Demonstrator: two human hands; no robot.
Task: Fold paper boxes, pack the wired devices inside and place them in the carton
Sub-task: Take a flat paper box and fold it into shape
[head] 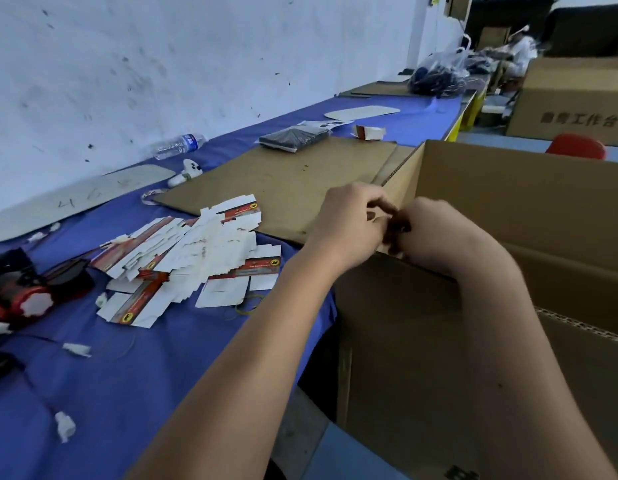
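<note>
Forearms: two bare forearms reach from the near edge up toward the middle, converging over the carton's near left rim.
Left hand (349, 220): fingers curled, fingertips pinching at something small and dark between the two hands; what it is cannot be made out.
Right hand (435, 230): fingers curled inward against the left hand's fingertips, on the same small dark item; most of it is hidden.
Carton (508, 202): large, brown, open-topped, standing at the right, its flaps up, just beside the counter's edge; both hands are over its near left corner.
Counter (110, 375): covered in blue cloth, running from near left to far right along a white wall.
Flat paper boxes (190, 258): a loose heap of unfolded white and red blanks, left of the hands on the cloth.
Cardboard sheet (276, 181): flat and brown, beyond the heap, touching the carton's left wall.
Dark packet (293, 138): on the sheet's far edge.
Water bottle (179, 145): lying on its side near the wall.
Bag of wired devices (439, 76): clear plastic with dark contents, at the far end of the counter.
</note>
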